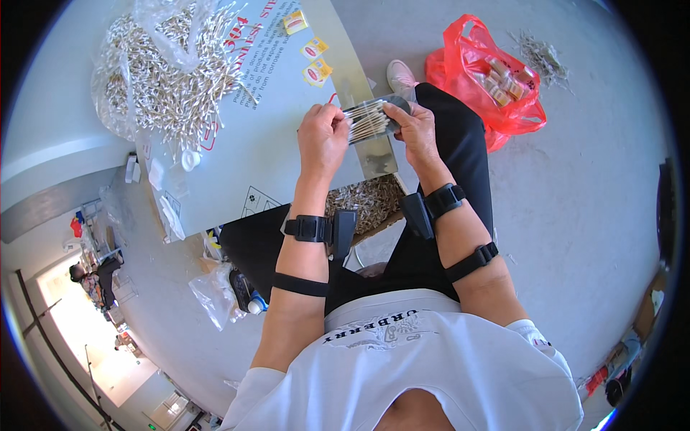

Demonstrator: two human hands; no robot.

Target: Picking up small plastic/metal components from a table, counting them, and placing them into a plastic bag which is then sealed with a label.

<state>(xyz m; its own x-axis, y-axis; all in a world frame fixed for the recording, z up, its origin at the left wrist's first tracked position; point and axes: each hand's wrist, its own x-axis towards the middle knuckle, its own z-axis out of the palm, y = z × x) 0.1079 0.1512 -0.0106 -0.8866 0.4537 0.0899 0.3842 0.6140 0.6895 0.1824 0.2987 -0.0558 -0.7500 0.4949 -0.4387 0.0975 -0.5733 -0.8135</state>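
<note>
Above the table's right edge, a bundle of cotton swabs (pixel 367 121) lies lengthwise in a clear plastic pack, between my two hands. My right hand (pixel 418 131) grips the pack's right end, thumb on top and fingers beneath. At the other end, my left hand (pixel 321 136) has its fingers closed at the swab tips; the exact hold is partly hidden by the hand. A large heap of loose cotton swabs (pixel 176 86) spreads from a clear plastic bag on the table's far left. Small yellow printed cards (pixel 316 72) lie at the far edge.
The pale tabletop (pixel 266 158) extends left of my hands. Below its near right edge, a box (pixel 370 205) holds many loose swabs. A red plastic bag (pixel 460 72) with small packed containers (pixel 501 82) stands on the floor at right, near scattered swabs (pixel 543 57).
</note>
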